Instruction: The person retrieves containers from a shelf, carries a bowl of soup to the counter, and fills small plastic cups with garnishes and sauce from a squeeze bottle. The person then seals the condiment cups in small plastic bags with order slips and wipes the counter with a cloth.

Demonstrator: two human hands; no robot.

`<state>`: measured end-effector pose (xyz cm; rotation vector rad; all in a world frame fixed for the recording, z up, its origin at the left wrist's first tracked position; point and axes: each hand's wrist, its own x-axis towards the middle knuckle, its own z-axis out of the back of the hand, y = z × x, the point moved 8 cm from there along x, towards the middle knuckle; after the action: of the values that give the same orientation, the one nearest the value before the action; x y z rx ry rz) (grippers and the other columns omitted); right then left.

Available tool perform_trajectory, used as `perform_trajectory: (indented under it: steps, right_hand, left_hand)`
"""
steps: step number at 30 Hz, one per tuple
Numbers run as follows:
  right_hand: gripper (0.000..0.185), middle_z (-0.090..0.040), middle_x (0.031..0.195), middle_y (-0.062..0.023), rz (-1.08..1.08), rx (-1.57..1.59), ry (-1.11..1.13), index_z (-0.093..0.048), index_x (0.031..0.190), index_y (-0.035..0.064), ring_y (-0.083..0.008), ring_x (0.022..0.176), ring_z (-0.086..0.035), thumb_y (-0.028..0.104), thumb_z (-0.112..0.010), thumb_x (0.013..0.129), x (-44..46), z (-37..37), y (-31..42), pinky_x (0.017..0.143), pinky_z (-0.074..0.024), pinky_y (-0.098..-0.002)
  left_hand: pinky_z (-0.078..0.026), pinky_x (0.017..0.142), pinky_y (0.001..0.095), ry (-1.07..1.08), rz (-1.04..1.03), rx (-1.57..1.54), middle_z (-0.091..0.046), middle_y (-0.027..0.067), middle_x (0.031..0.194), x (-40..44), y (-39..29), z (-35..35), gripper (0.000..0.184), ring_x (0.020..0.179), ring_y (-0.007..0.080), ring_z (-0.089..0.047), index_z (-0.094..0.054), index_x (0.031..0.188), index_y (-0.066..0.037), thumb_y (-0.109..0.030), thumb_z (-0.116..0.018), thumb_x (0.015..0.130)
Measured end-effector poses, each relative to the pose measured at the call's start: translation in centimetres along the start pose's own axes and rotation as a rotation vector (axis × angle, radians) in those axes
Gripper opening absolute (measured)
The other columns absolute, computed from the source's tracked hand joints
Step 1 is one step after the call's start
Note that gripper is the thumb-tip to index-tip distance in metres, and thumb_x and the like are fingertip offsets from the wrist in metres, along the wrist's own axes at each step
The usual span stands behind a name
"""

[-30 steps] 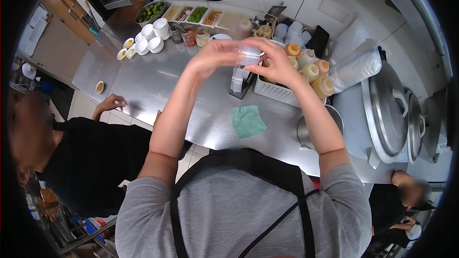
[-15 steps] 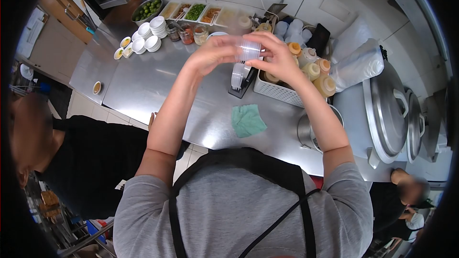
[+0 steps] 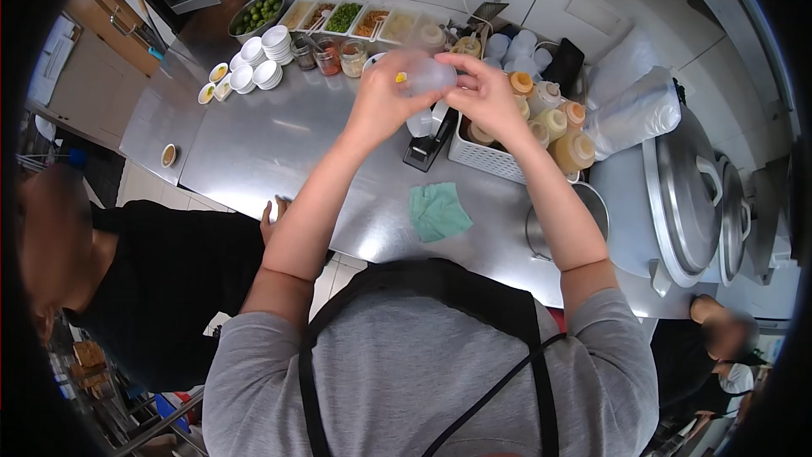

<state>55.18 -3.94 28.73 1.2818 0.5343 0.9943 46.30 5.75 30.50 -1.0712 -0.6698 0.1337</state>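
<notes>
Above the steel counter (image 3: 245, 148), my left hand (image 3: 391, 95) and my right hand (image 3: 484, 95) are close together, with a clear plastic item (image 3: 430, 74) between them. It is blurred; it looks like a cup or lid. My left fingers are wrapped round its left side, where a small yellow mark shows. My right thumb and fingers pinch its right side. Just below the hands stands a black tape dispenser (image 3: 425, 145). A folded green cloth (image 3: 438, 211) lies on the counter nearer to me.
White basket (image 3: 491, 164) with sauce bottles (image 3: 573, 151) at right, beside a metal pot (image 3: 584, 203) and large lidded pots (image 3: 689, 195). White bowls (image 3: 252, 52), jars (image 3: 328, 59) and food trays (image 3: 345, 19) stand at the back left. A person (image 3: 169, 279) is at left, one hand at the counter edge.
My hands have turned the clear item, which now looks wider, and my left hand has tilted around it. The person at left has moved a hand to the counter edge near my left forearm.
</notes>
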Motion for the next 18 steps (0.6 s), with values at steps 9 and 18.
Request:
perform_trajectory:
  steps: [9, 18]
  right_hand:
    - [0.044, -0.063, 0.095, -0.01, 0.063, -0.144, -0.219, -0.053, 0.111, 0.0045, -0.0169, 0.087, -0.062, 0.002, -0.059, 0.067, -0.3, 0.3, -0.3, 0.076, -0.0476, -0.0287]
    - [0.037, -0.06, 0.107, -0.0036, 0.092, 0.219, 0.016, -0.054, 0.113, 0.0061, -0.0129, 0.096, -0.055, 0.007, -0.065, 0.078, -0.9, -0.2, 1.4, 0.081, -0.0448, -0.0276]
  left_hand:
    - [-0.052, 0.077, 0.0296, -0.045, -0.07, 0.056, -0.055, 0.0056, 0.101, -0.6, -0.6, -0.4, 0.044, 0.095, 0.0156, -0.055, -0.058, 0.106, -0.002, 0.0, -0.068, 0.063]
    - [-0.051, 0.077, 0.0284, 0.141, 0.102, -0.372, -0.058, 0.013, 0.101, -0.6, 0.9, 0.1, 0.049, 0.09, 0.0157, -0.059, -0.05, 0.114, 0.003, 0.001, -0.07, 0.07]
